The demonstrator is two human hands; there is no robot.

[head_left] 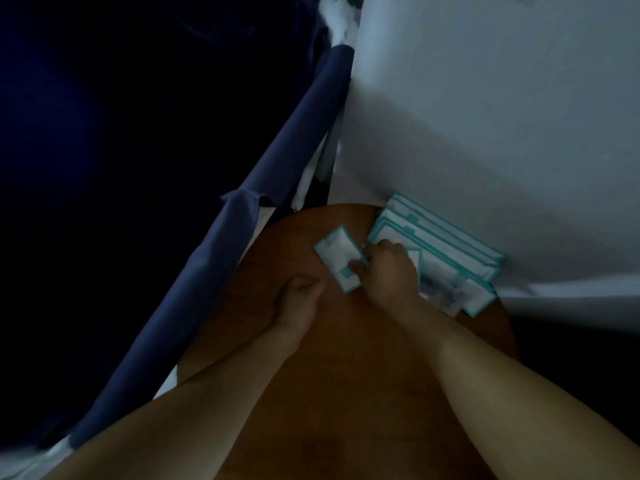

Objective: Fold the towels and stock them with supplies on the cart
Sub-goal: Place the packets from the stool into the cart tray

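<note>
A small white packet with a teal border (337, 252) lies on the round brown tabletop (346, 358). My right hand (389, 271) pinches its near right corner with thumb and fingertips. A stack of larger teal-edged white packets (446, 244) lies just right of that hand, against the white wall. My left hand (298, 303) rests on the tabletop left of the small packet, fingers loosely curled and holding nothing. The light is dim.
A dark blue fabric bag with a lighter blue hem (242, 237) hangs along the left side of the table. A white wall (485, 116) rises behind the table. White cloth (337, 19) shows at the top, above the bag's rim.
</note>
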